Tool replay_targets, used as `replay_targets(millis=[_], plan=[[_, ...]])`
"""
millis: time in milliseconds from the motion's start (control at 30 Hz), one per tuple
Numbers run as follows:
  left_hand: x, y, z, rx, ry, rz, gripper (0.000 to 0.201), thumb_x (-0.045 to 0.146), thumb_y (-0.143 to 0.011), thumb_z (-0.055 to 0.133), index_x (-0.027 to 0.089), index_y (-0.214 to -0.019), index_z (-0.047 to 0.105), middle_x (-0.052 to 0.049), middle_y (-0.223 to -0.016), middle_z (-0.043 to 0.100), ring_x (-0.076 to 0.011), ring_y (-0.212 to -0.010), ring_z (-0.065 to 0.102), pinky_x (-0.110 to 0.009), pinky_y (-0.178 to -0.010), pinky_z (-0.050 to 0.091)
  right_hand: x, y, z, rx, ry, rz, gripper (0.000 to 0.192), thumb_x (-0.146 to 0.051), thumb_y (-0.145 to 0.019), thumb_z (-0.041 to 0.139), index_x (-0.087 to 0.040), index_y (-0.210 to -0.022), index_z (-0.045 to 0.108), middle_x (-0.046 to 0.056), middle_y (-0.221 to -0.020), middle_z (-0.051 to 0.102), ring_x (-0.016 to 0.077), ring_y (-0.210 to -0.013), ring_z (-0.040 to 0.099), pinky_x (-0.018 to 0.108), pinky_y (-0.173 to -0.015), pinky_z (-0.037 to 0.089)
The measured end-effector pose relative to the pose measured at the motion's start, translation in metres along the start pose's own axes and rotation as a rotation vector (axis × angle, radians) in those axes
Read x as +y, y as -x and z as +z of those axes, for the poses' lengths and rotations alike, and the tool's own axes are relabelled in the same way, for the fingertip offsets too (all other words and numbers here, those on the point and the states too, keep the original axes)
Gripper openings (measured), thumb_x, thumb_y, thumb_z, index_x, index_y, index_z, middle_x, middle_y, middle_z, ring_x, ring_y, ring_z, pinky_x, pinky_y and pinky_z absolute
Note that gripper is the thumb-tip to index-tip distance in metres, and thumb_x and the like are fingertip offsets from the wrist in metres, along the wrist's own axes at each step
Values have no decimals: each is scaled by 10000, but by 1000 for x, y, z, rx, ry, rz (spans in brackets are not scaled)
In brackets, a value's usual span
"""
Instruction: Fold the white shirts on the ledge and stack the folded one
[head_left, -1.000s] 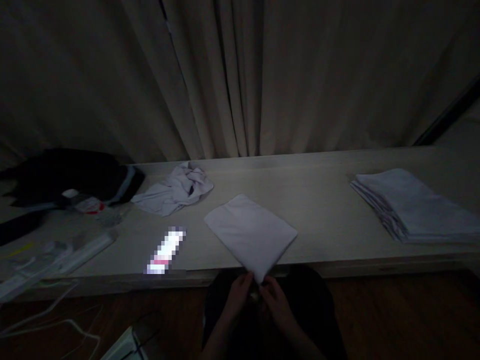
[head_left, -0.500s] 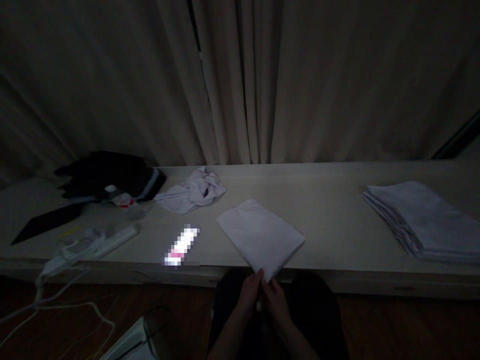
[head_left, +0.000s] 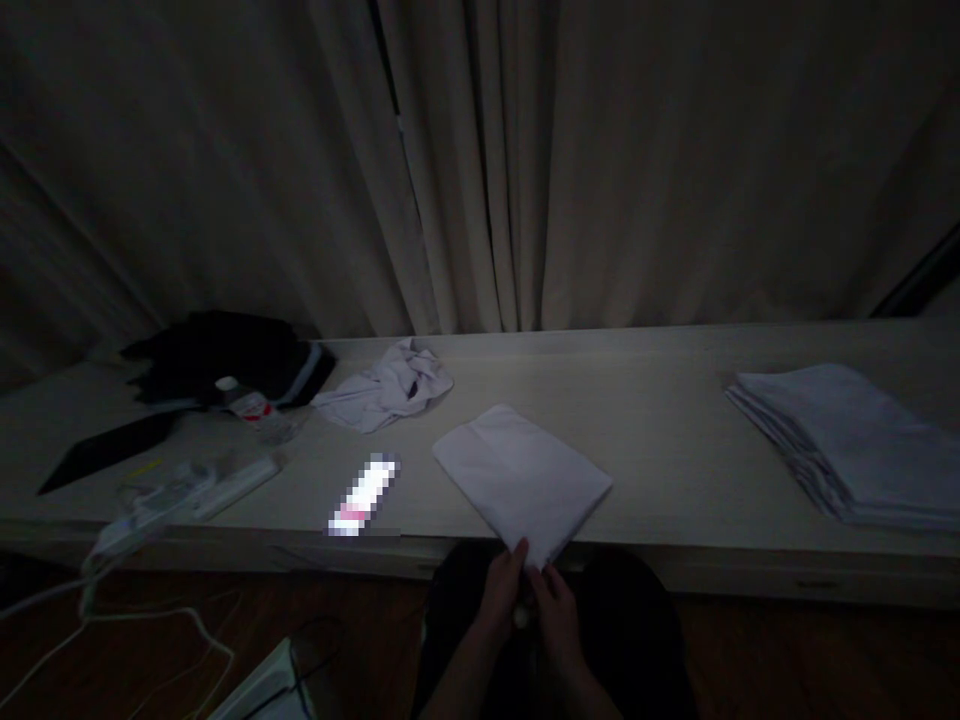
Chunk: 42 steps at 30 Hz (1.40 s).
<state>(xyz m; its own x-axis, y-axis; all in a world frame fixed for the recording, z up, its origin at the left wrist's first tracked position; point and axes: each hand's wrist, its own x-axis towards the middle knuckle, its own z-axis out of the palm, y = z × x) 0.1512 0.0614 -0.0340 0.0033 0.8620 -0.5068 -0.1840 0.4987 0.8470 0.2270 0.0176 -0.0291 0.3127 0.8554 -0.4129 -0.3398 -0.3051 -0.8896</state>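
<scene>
Head view: left hand [head_left: 501,590], right hand [head_left: 556,606] pinched on cloth [head_left: 523,478].

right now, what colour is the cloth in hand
The folded cloth looks whitish, faintly lilac; best seen in the head view.

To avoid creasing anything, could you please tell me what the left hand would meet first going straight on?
The left hand would probably meet the folded pale cloth, which its fingers touch; depth is unclear.

Homelike room: curtains [head_left: 645,180], wooden floor [head_left: 780,660]
</scene>
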Motion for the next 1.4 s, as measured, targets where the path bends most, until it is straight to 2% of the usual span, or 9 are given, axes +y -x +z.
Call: replay_targets(millis=[200, 367, 567, 800, 1000, 1100, 1267, 1333, 1400], plan=[[4, -9, 2, 72, 47, 3, 621, 704, -577, 656, 101, -725, 635, -15, -570, 580, -104, -491, 475, -246, -470, 357, 6, -5, -3, 4, -81, 103, 648, -731, -444, 684, -157, -740, 635, -34, -491, 531, 97, -430, 427, 230, -427, 330], [5, -14, 4, 111, 102, 24, 541, 580, -523, 772, 96, -731, 651, -53, -662, 641, -123, -569, 535, -241, -509, 409, 13, -6, -12, -5, 24, 26, 580, -729, -542, 632, -162, -661, 625, -26, -514, 531, 107, -475, 445, 238, -470, 350], [16, -23, -6, 147, 188, 20, 477, 549, -618, 732, 111, -779, 633, -77, -730, 664, -143, -611, 594, -267, -546, 473, 16, -3, -20, -2, 89, -20, 508, -692, -629, 604, -184, -647, 594, -34, -534, 510, 117, -512, 450, 247, -494, 369], [14, -23, -4, 180, 212, 47, 497, 496, -542, 801, 91, -785, 647, -78, -713, 675, -133, -585, 594, -249, -528, 473, 22, -3, -20, -14, -39, 74, 555, -696, -621, 629, -192, -847, 576, -20, -633, 597, 123, -520, 514, 243, -480, 396], [35, -40, -15, 277, 213, 86, 428, 502, -653, 728, 107, -793, 642, -82, -741, 686, -142, -622, 616, -263, -568, 496, 13, -3, -25, 20, 33, -21, 527, -695, -657, 600, -178, -755, 589, 12, -641, 631, 140, -569, 538, 260, -535, 424], [45, -49, -20, 320, 208, 96, 327, 413, -678, 734, 112, -765, 639, -71, -713, 681, -133, -607, 612, -254, -569, 493, 12, -2, -27, 84, 28, -25, 531, -688, -641, 622, -194, -822, 554, -5, -628, 634, 137, -538, 534, 263, -526, 427], [49, -54, -23, 310, 206, 80, 312, 409, -692, 720, 115, -735, 625, -61, -675, 663, -133, -576, 602, -269, -551, 500, 13, -5, -29, 186, -97, 104, 643, -702, -490, 715, -232, -832, 441, -36, -564, 623, 143, -477, 557, 254, -476, 424], [50, -56, -26, 314, 201, 86, 362, 464, -683, 713, 118, -721, 616, -49, -654, 649, -125, -562, 589, -261, -539, 491, 13, -7, -29, 145, -95, 196, 672, -731, -452, 710, -217, -808, 464, -24, -541, 619, 135, -439, 542, 242, -438, 399], [50, -58, -29, 323, 188, 96, 410, 511, -657, 715, 119, -694, 604, -28, -604, 623, -113, -517, 557, -246, -494, 461, 12, -10, -28, 38, -82, 275, 672, -777, -465, 664, -185, -747, 515, 9, -527, 622, 127, -412, 528, 237, -414, 379]])
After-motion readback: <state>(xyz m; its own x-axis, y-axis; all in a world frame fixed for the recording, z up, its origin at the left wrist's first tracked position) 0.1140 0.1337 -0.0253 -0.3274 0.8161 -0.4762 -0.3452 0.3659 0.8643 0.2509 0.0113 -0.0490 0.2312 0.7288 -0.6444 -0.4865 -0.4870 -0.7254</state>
